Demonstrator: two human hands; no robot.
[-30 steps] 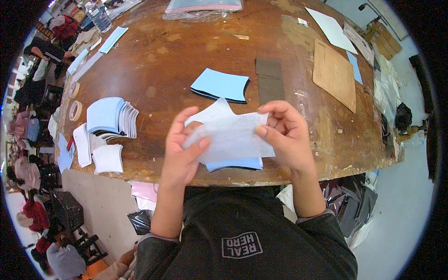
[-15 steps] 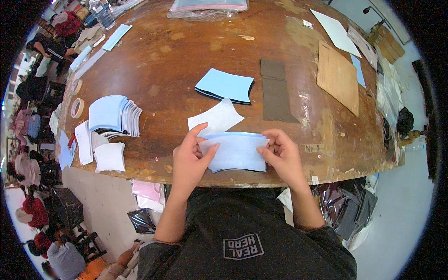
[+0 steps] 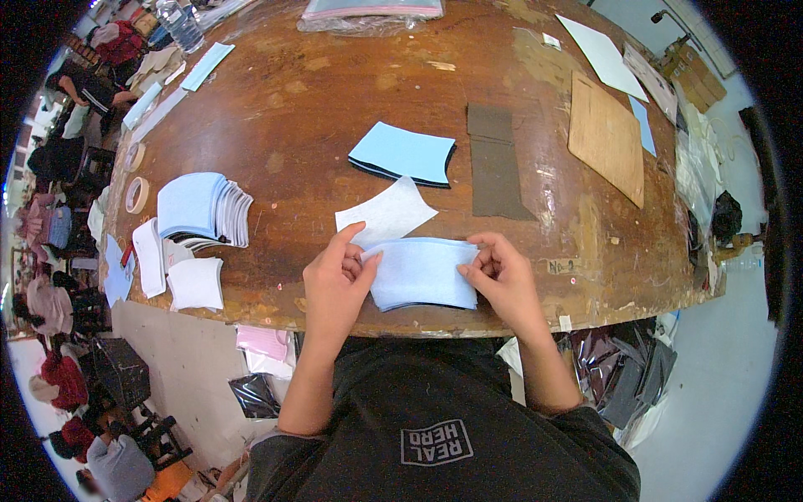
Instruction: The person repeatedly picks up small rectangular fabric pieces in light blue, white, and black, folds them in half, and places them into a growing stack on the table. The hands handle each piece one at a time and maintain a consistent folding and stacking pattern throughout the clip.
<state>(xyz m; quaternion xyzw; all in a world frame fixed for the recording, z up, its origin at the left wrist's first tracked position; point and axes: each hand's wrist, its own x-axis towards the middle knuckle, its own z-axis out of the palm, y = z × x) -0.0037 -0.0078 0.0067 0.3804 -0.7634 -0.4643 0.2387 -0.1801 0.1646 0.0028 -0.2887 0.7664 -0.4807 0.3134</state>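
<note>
A worn brown desk (image 3: 301, 109) with a rounded near edge fills most of the view, pale floor (image 3: 196, 368) showing on both sides of it. Close to that near edge, in front of the person, a thin whitish sheet (image 3: 422, 276) lies over a small blue pile (image 3: 443, 242) with a dark lower layer. The left hand (image 3: 333, 280) has its grip closed on the sheet's left end, between thumb and fingers; the right hand (image 3: 507, 280) pinches the right end the same way. Just beyond, a loose white piece (image 3: 389, 211) lies at a slant, and past it sits another blue stack (image 3: 401, 151), dark underneath. To the right of that are a flat brown cloth (image 3: 499, 171), a wooden board (image 3: 606, 138) and, farther off, a white card (image 3: 600, 54). To the left stands a thicker, fanned heap (image 3: 191, 205) of blue and white pieces, with a roll of tape (image 3: 147, 192) near it. A clear plastic bag (image 3: 372, 12) rests at the far side, and a bottle (image 3: 179, 27) at the far left.
</note>
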